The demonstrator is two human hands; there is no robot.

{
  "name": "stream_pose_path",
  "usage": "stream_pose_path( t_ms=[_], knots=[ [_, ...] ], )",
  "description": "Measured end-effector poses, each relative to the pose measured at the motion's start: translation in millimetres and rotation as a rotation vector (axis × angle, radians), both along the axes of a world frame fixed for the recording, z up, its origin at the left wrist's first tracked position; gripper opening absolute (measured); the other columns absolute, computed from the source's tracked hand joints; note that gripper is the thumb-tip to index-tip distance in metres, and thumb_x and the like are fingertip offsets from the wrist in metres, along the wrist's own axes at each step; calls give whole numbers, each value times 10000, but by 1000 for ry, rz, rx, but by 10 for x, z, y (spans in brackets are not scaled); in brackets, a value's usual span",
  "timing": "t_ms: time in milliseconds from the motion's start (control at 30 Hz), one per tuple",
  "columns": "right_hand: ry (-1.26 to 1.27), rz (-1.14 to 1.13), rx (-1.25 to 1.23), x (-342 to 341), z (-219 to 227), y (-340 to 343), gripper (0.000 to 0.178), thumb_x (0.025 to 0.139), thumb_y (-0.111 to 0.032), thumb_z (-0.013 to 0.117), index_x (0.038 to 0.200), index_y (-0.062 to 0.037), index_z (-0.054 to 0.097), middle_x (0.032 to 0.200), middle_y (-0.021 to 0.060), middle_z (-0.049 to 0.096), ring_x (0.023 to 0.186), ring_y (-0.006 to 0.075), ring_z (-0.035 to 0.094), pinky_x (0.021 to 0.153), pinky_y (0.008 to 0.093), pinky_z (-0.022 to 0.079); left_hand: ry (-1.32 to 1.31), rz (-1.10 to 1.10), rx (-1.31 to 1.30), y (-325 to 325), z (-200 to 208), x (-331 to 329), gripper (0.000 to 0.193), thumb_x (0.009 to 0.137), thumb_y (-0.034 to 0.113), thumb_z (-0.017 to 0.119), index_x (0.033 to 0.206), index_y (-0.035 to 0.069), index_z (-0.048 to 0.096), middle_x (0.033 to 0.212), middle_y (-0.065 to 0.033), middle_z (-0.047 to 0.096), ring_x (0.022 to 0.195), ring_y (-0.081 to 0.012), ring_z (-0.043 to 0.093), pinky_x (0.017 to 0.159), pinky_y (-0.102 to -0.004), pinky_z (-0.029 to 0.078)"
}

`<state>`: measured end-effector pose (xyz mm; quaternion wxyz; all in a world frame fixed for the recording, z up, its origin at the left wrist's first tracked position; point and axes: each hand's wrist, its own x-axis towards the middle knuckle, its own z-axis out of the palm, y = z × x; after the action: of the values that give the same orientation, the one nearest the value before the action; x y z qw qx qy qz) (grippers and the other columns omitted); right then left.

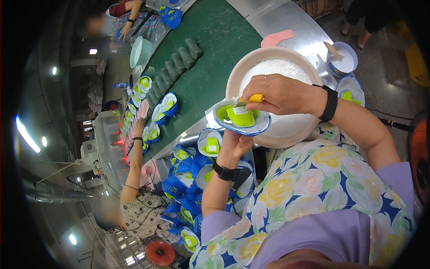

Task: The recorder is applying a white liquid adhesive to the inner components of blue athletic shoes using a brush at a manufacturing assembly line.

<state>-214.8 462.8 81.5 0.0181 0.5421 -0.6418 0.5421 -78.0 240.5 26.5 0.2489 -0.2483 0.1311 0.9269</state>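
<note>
My left hand (236,145) holds a blue shoe upper (260,124) from below, with its white-edged opening turned up. A lime-green tongue with a white label shows inside it. In my right hand (277,93) is a small brush with a yellow handle (256,97), gripped between thumb and fingers. The brush tip is at the upper's far edge; whether it touches cannot be made out. Just behind and below my right hand stands a beige basin (268,52) holding white, glue-like liquid. More blue uppers (183,179) are heaped to the left of my left forearm.
A pink insole (277,38) lies beyond the basin. At right stand a bucket (342,62) with a wooden-handled tool and another upper (350,93). A green conveyor belt (219,33) carries grey foot-shaped pieces (168,74) and uppers. A co-worker's hand (139,127) reaches onto it.
</note>
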Motion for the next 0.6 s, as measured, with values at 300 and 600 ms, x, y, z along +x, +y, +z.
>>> stream_pose_path(
  t_ms=[300,600],
  knots=[
    [-309,-161,269,-131,-12,94,273,900,-265,653,975,-8,599,731,183,654,703,344,656,651,378,516,26,271,-545,44,21,-30,461,949,357,578,1321,89,540,1244,-107,627,1052,-263,658,882,-399,568],
    [-114,-174,-145,-111,59,3,143,920,-171,644,975,-54,583,847,123,643,755,291,645,648,341,502,276,185,-559,-181,74,-82,480,949,341,591,1354,93,519,1300,-89,604,1151,-239,614,973,-412,519]
  ],
)
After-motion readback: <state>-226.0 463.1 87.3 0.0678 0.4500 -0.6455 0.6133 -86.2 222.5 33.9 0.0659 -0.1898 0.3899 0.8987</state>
